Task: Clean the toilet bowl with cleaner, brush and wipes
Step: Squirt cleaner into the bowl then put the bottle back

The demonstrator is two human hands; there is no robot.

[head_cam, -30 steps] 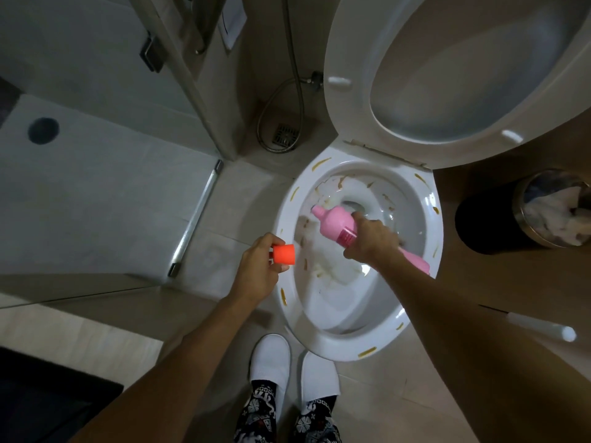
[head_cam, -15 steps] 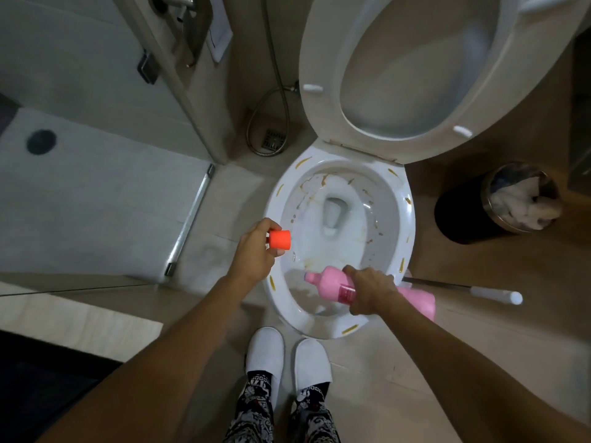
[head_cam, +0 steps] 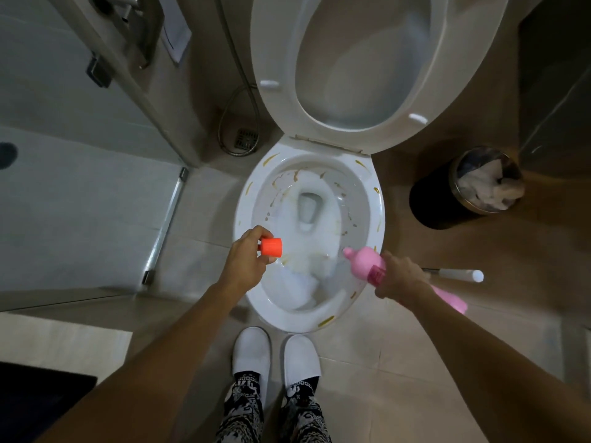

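Observation:
The white toilet bowl stands open below me, its seat and lid raised, with yellow-brown stains on the rim and inner wall. My right hand grips a pink cleaner bottle tilted over the bowl's right rim, nozzle pointing left into the bowl. My left hand pinches the bottle's orange cap over the left rim. A brush handle, white-tipped, lies on the floor to the right, partly hidden by my right hand.
A black bin holding crumpled white paper stands right of the toilet. A floor drain and a spray hose sit at the back left. The glass shower door is on the left. My white slippers are in front of the bowl.
My right hand has drawn the pink bottle from the middle of the bowl toward the near right rim. The left hand with the cap has stayed over the left rim.

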